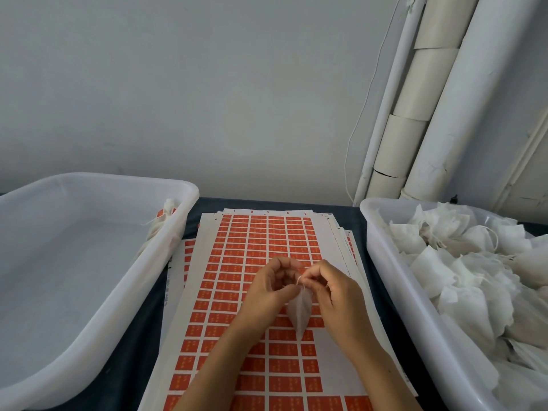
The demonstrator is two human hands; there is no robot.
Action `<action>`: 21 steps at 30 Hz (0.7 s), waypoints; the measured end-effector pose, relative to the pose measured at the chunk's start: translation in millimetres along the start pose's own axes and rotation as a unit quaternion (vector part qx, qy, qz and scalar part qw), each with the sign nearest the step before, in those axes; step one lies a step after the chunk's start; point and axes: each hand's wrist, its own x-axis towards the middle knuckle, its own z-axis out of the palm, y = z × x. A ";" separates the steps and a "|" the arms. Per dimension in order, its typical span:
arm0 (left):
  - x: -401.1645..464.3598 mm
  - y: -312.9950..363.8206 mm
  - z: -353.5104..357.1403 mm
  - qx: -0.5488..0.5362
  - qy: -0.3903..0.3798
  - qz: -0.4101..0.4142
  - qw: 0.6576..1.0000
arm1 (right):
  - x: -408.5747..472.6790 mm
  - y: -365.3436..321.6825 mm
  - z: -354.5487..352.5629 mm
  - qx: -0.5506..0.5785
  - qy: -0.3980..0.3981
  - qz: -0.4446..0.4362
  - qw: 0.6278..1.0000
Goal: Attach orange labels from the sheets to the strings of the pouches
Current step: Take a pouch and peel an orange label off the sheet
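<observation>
A stack of white sheets [258, 238] printed with rows of orange labels lies in the middle of the dark table. Above the sheets, my left hand [268, 289] and my right hand [335, 289] meet with curled fingers. Between their fingertips runs the thin white string [299, 279] of a small white pouch [299, 314], which hangs down between my hands. Both hands pinch the string near the pouch's top. An orange label at the fingertips cannot be made out against the sheet behind.
A white plastic tub [89, 318] stands on the left, holding one labelled pouch [164, 216] at its far right corner. A second tub [394, 295] on the right is piled with several white pouches [474, 271]. Pale pipes [439, 120] lean against the wall behind it.
</observation>
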 end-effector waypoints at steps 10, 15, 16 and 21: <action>1.1 5.1 -1.9 0.010 -0.014 0.003 1.000 | 1.6 2.4 -1.0 0.009 0.039 -0.027 0.999; 1.8 4.3 -3.6 0.034 -0.008 -0.003 0.999 | 4.6 -2.7 0.1 0.123 0.007 0.085 0.989; 1.7 4.1 -3.7 0.041 -0.006 -0.001 0.999 | 4.7 -1.8 0.3 0.139 -0.011 0.102 0.985; 1.6 3.3 -5.3 0.088 0.026 0.004 0.996 | 4.3 0.6 0.8 0.154 -0.022 0.107 0.982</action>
